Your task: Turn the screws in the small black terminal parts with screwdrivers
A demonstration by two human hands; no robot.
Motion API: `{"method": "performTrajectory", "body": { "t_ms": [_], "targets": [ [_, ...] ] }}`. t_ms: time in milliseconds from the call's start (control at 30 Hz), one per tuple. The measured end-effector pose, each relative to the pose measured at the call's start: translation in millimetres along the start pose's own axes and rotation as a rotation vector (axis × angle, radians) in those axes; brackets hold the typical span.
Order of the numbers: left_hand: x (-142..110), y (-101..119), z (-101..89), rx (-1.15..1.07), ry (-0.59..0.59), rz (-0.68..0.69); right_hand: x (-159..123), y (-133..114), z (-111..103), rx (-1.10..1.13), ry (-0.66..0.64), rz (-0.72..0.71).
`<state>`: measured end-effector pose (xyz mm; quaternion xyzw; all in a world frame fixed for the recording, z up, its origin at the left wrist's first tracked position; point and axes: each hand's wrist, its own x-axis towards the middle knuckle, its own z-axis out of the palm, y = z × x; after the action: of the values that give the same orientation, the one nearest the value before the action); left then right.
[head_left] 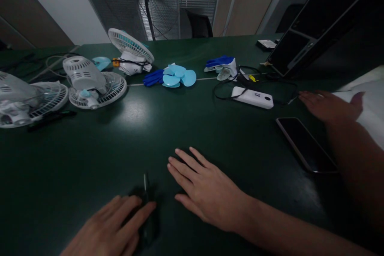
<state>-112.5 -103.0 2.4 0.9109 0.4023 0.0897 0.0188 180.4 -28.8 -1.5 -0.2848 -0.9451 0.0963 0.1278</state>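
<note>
My left hand (109, 226) is at the lower left, low over the dark green table, fingers bent and apart. Its index finger reaches across a screwdriver (145, 182) with a thin metal shaft. The dark handle is hard to make out against the table, and I cannot tell whether the finger presses on it. Right of the screwdriver, my right hand (207, 192) lies palm down on the tabletop, its fingers stretched out and spread, holding nothing.
White fan heads (99, 88) lie at the left; another fan (130, 52) stands behind. Light-blue fan blades (179, 76), gloves (222, 66) and a white power strip-like device (252, 97) with a black cable lie farther back. A phone (306, 144) lies beside another person's hand (333, 106) at right.
</note>
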Motion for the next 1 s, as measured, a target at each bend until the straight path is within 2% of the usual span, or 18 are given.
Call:
{"method": "performTrajectory", "body": {
  "t_ms": [100, 167, 400, 500, 600, 733, 833, 1000],
  "targets": [
    [-2, -15, -2.8, -0.053, -0.03, -0.208, -3, 5, -3, 0.0, 0.01, 0.036],
    [7, -22, -3.5, -0.109, -0.027, -0.29, -4, 5, -5, -0.01, 0.028, 0.047],
    [62, -37, -3.3, -0.329, 0.081, -0.409, -3, 5, -9, -0.096, 0.04, -0.008],
    [73, -42, -0.3, -0.392, 0.105, -0.434, -2, 9, -10, -0.111, 0.096, -0.039],
    [72, -45, 2.3, -0.422, 0.107, -0.444, -3, 18, -11, -0.085, 0.131, -0.061],
    [67, -47, 3.1, -0.447, 0.106, -0.448, -19, 48, -16, -0.112, 0.123, 0.037],
    [66, -48, 2.8, -0.448, 0.096, -0.449, -39, 85, -25, -0.199, 0.11, 0.146],
    [68, -48, 2.1, -0.443, 0.11, -0.446, -74, 150, -43, -0.426, 0.09, 0.419]
  ]
}}
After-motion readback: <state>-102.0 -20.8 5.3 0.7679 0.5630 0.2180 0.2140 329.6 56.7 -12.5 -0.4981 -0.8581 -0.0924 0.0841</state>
